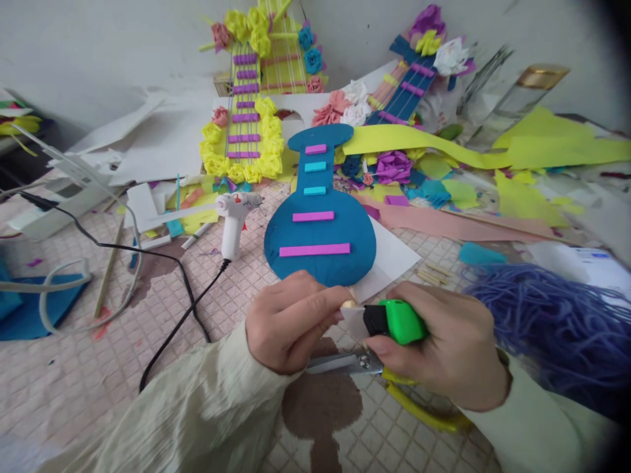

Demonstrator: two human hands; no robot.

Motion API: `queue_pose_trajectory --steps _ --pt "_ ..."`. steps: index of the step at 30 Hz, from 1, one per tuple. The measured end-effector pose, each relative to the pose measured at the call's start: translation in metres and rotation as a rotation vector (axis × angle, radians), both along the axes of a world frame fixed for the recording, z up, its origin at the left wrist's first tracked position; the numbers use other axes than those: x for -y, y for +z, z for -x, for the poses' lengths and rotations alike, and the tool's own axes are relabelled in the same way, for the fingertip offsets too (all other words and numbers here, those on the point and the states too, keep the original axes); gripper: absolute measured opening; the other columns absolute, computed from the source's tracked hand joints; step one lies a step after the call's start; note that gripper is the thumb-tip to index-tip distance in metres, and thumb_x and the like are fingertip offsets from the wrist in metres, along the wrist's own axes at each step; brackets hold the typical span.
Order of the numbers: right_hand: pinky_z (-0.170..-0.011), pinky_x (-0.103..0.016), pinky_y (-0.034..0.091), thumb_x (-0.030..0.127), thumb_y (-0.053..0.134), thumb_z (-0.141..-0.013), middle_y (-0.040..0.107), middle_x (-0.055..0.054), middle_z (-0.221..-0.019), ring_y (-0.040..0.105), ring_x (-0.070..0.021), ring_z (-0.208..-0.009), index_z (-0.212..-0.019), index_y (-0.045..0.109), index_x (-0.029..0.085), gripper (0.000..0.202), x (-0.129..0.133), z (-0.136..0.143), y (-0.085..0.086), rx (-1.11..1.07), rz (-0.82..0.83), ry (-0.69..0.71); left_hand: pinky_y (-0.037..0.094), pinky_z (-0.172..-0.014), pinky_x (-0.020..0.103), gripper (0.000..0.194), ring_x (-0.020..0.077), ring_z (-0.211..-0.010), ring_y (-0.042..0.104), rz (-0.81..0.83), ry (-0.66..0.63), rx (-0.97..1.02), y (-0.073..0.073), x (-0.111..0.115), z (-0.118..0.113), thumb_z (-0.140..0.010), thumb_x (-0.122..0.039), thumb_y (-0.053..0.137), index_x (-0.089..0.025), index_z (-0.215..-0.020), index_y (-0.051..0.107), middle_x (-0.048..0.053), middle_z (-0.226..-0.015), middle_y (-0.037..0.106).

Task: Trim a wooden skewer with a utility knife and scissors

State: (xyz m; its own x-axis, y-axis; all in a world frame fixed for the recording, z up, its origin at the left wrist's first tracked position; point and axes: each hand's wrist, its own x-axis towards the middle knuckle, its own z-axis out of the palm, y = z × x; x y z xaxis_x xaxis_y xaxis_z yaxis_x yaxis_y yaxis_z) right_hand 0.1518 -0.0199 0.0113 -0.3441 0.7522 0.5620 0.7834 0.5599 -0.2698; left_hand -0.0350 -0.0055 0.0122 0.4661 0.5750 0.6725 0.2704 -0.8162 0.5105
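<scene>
My left hand (296, 322) pinches a small pale wooden stick (349, 304), of which only the tip shows. Wrapped round a green and black utility knife (404, 322), my right hand (444, 341) holds its blade against that stick. Just beyond both hands lies a blue guitar-shaped cutout (320, 230) with purple and light-blue strips across it. White paper (394, 253) sticks out from under its right side. Below the hands are scissors with yellow handles (428, 414), partly covered by my right hand.
A white glue gun (234, 226) with a black cord stands left of the cutout. Blue-violet yarn (542, 328) is piled at the right, near short sticks (431, 274). Flower-decorated paper instruments (244, 118) lean at the back, with a glass bottle (527, 98) and yellow paper (552, 144) at the right.
</scene>
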Motion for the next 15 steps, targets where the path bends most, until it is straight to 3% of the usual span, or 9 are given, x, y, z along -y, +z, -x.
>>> queue_pose_trajectory --steps 8,11,12,15 --pt "-0.042 -0.022 0.032 0.058 0.042 -0.075 0.047 0.002 -0.044 0.044 -0.0088 -0.041 -0.056 0.049 0.018 0.045 -0.002 -0.003 0.005 -0.030 0.001 0.043 0.042 -0.051 0.027 0.019 0.0144 -0.055 0.051 0.233 -0.237 0.179 0.005 0.000 -0.001 -0.086 -0.022 0.042 -0.016 -0.081 0.059 0.005 -0.059 0.057" --pt "-0.036 -0.021 0.022 0.049 0.047 -0.078 0.033 0.006 -0.037 0.030 -0.0048 -0.034 -0.049 0.042 0.019 0.042 -0.018 -0.021 0.003 -0.045 0.055 -0.174 0.044 -0.053 0.026 0.024 0.0118 -0.051 0.053 0.210 -0.370 0.286 0.009 0.009 -0.002 -0.087 -0.022 0.040 -0.018 -0.072 0.058 0.002 -0.057 0.060" --pt "-0.036 -0.021 0.022 0.048 0.049 -0.077 0.031 0.006 -0.038 0.029 -0.0045 -0.035 -0.047 0.039 0.019 0.043 -0.023 -0.027 0.004 -0.076 -0.006 -0.259 0.044 -0.054 0.025 0.026 0.0110 -0.051 0.053 0.220 -0.394 0.300 0.010 0.011 -0.003 -0.088 -0.021 0.039 -0.018 -0.071 0.058 0.002 -0.058 0.061" --pt "-0.041 -0.021 0.026 0.043 0.049 -0.079 0.030 0.005 -0.042 0.030 -0.0050 -0.040 -0.048 0.037 0.019 0.041 -0.029 -0.033 0.006 -0.115 -0.015 -0.219 0.042 -0.054 0.024 0.019 0.0105 -0.054 0.051 0.346 -0.274 0.275 0.008 0.014 -0.003 -0.085 -0.019 0.044 -0.014 -0.076 0.060 0.002 -0.054 0.056"
